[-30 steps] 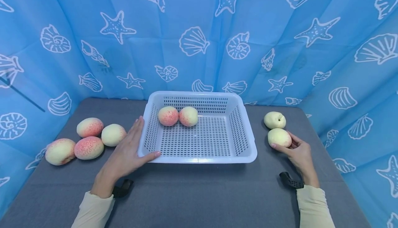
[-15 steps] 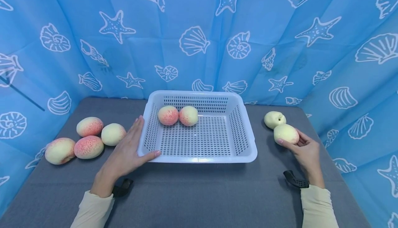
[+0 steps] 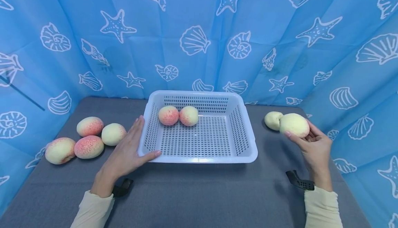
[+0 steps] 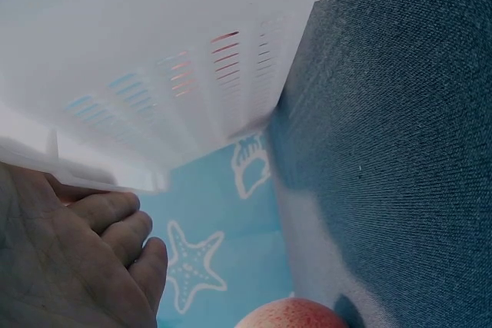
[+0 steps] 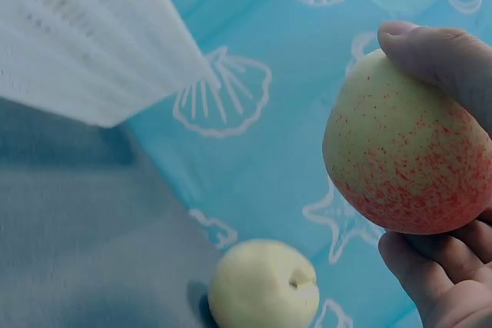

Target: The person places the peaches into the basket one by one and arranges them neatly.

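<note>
A pale peach with red speckles (image 3: 294, 125) (image 5: 407, 144) is held in the air by my right hand (image 3: 317, 148) (image 5: 453, 266), thumb on one side and fingers on the other. Below it, a second pale peach (image 3: 273, 121) (image 5: 264, 286) rests on the table. My left hand (image 3: 124, 155) (image 4: 77, 259) lies along the left end of the white basket (image 3: 199, 160) (image 4: 154, 51), its thumb over the front rim and its fingers extended against the outer side. Inside the basket, two peaches (image 3: 169, 115) (image 3: 189, 116) sit side by side at the back left.
Several peaches (image 3: 89, 126) (image 3: 113, 134) (image 3: 88, 147) (image 3: 60, 151) are grouped on the grey table (image 3: 199, 197) to the left of my left hand. A blue curtain (image 3: 205, 17) with white shell patterns hangs behind and on both sides.
My right hand has lifted its peach off the table and moved it right and slightly back. The left hand stays against the basket.
</note>
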`<state>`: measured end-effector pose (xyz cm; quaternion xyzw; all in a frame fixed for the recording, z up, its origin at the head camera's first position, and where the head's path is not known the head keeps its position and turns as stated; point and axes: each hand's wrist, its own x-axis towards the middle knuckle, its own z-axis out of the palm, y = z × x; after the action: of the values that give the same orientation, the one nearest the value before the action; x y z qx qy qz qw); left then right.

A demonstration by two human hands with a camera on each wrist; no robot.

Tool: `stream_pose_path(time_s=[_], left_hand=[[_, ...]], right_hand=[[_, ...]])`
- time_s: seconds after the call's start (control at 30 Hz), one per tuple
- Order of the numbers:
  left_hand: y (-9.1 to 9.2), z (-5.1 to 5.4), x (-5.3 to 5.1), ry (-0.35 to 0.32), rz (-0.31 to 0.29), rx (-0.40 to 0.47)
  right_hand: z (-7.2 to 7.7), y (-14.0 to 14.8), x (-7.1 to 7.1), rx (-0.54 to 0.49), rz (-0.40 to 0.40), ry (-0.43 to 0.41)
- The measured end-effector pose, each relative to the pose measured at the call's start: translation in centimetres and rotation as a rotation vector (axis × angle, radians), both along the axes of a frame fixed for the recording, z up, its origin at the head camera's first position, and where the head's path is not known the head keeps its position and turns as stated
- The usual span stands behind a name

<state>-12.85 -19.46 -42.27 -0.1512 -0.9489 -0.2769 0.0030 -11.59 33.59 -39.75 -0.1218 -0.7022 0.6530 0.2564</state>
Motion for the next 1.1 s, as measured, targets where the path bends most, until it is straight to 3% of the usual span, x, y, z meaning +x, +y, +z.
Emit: stream_pose_path(time_s=[0.33, 0.53, 0.7, 0.87, 1.1], left_hand=[[-0.1, 0.0, 0.1, 0.014, 0.002, 0.0], [0.1, 0.1, 0.1, -0.004, -0.004, 0.017], [0.1, 0.1, 0.1, -0.01, -0.007, 0.014], [0.1, -0.1, 0.1, 0.004, -0.002, 0.011], [0.1, -0.1, 0.0, 0.004, -0.005, 0.01]], right_hand=[[2.0, -4.0, 0.3, 0.06, 0.173, 0.164], [2.8, -6.1, 0.3, 0.133, 0.25, 0.186], [3.3, -7.0, -0.3, 0.207, 0.257, 0.172], [4.2, -8.1, -1.8, 0.196, 0.284, 0.175], [5.3, -10.8, -5.8, 0.152, 0.348, 0.185]])
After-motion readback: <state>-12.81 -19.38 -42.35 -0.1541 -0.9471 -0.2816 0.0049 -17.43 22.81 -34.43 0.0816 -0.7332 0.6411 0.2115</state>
